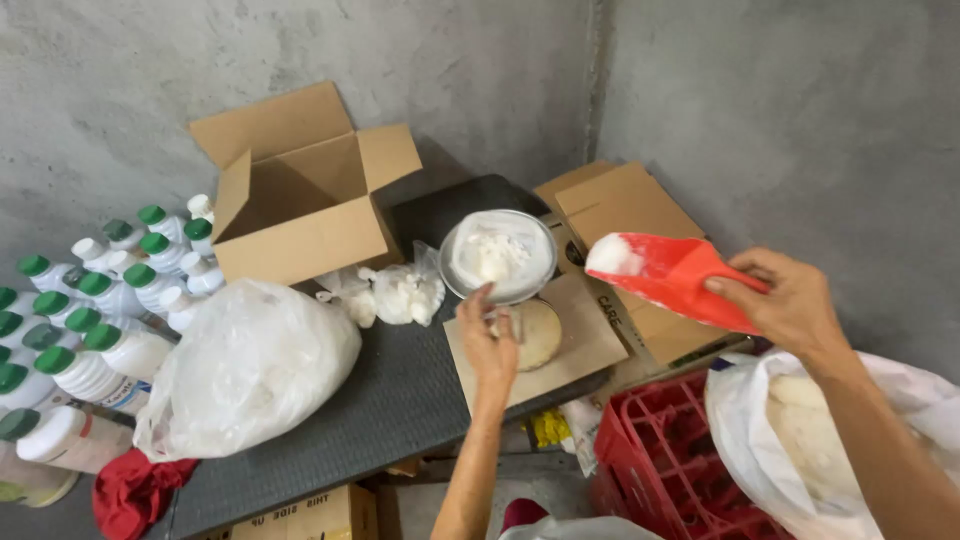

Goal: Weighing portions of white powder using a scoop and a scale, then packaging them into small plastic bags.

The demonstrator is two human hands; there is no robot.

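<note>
My right hand (790, 305) grips a red plastic scoop (672, 277) with white powder at its front end, held in the air to the right of a round metal pan (500, 256). The pan holds a clear bag with white powder and sits on a small scale (535, 335) on a piece of cardboard (580, 350). My left hand (487, 340) touches the pan's near rim, its fingers pinching the edge of the bag.
A big clear bag of white powder (250, 365) and small filled bags (395, 293) lie on the dark platform (390, 400). An open cardboard box (300, 190) stands behind. White bottles with green caps (90, 320) crowd the left. A red crate (670, 460) and another powder bag (800, 430) sit lower right.
</note>
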